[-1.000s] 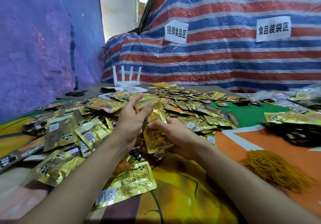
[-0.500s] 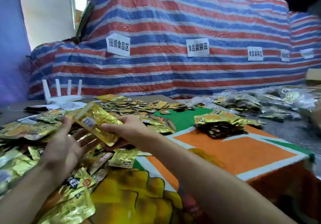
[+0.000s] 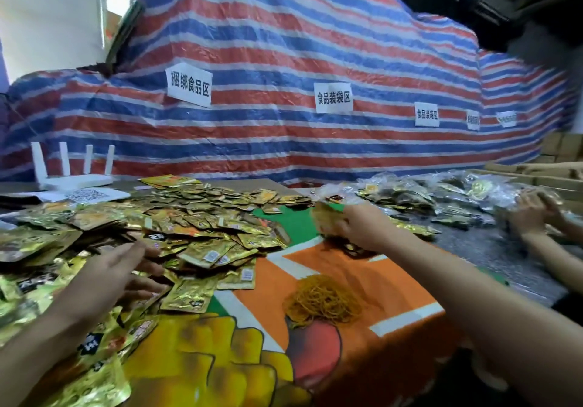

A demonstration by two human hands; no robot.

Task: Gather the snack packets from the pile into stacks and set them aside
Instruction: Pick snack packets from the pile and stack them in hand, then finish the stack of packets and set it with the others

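My right hand point(image 3: 356, 228) is stretched out to the right part of the table point(image 3: 470, 245), away from the pile point(image 3: 195, 226). Its fingers are curled round a stack point(image 3: 325, 219) of gold packets. The stack is blurred, so I cannot count it, but the grip looks firm. I hold it just above the cloth point(image 3: 315, 264), where green meets orange. Some dark packets point(image 3: 356, 250) lie just under the hand; I cannot tell whether the stack touches them.

My left hand point(image 3: 123, 274) is released. Its fingers are spread and relaxed, low over the near edge of the pile, and it holds nothing.

I judge this is the setting-aside step: 1 stack is gathered and is about to be put down. The pile is large, so the task is far from finished.

For the next move I should lower the stack flat, on the dark packets or just beside them, and open the fingers slowly. Foil is probably slippery and the stack may fan out. After that the 2 hands should meet at the pile.

The rubber bands point(image 3: 321, 301) lie near, between my arms. Another person's hands point(image 3: 533, 214) work well apart, at the far right.
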